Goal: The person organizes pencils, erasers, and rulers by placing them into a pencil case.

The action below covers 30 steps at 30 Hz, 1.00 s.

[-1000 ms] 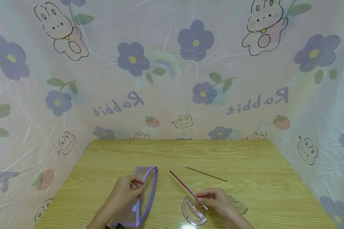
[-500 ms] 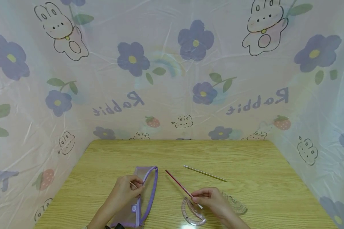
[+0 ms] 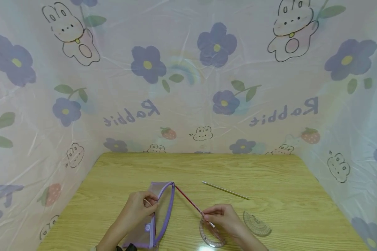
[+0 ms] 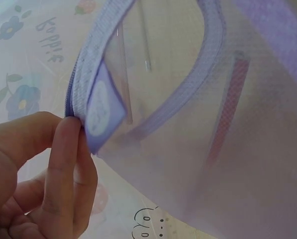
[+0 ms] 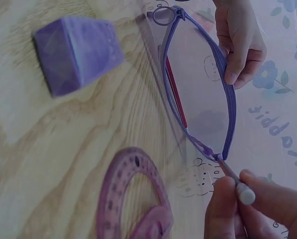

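My left hand (image 3: 139, 209) pinches one zipper edge of a translucent purple pencil case (image 3: 170, 207), whose mouth gapes. My right hand (image 3: 224, 219) holds a dark red pencil (image 3: 190, 201) near its white eraser end. The pencil slants toward the case, and its far tip overlaps the case's far corner in the head view. Through the mesh in the left wrist view, a red stick-like thing (image 4: 230, 107) shows inside. A pink clear protractor (image 5: 111, 199) lies just beneath my right hand, partly covered by it in the head view.
On the wood-grain table (image 3: 270, 181) lie a gold pencil (image 3: 225, 190) and a second clear protractor (image 3: 257, 224), right of the case. A purple block (image 5: 78, 55) sits near the case in the right wrist view. Printed cloth (image 3: 188, 87) surrounds the table.
My right hand has moved left with the red pencil, bringing its tip from the bare table to the case's far corner. The left hand and case have stayed put.
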Available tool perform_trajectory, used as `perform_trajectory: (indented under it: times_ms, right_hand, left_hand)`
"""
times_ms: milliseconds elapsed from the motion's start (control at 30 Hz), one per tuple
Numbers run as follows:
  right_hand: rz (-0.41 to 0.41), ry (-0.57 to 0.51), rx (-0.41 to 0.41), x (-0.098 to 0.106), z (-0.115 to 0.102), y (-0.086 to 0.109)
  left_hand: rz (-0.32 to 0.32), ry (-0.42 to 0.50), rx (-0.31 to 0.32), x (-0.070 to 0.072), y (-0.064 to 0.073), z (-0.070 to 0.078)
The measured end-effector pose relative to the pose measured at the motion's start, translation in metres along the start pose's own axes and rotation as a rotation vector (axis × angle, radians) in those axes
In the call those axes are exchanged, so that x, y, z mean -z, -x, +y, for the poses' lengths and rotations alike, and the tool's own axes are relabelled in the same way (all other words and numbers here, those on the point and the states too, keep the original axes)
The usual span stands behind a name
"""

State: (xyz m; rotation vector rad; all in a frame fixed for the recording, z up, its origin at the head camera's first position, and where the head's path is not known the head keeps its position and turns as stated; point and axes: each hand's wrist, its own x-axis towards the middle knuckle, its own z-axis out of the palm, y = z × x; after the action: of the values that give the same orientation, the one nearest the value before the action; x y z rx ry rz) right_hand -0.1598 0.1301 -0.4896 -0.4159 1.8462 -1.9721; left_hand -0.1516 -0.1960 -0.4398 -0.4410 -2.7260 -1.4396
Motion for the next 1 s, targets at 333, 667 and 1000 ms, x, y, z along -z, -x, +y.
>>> perform_trajectory:
  times_ms: [333, 667, 1000]
  right_hand:
    - [-0.020, 0.014, 0.026, -0.005, 0.000, -0.008]
    - [-0.020, 0.013, 0.019, -0.006, -0.003, -0.010]
    - [-0.022, 0.003, 0.007, -0.011, -0.006, -0.010]
  left_hand:
    - [-0.006, 0.002, -0.002, 0.000, -0.002, 0.000]
    - [0.001, 0.001, -0.010, 0.000, -0.003, -0.001]
    - [0.008, 0.017, 0.013, 0.002, -0.001, 0.000]
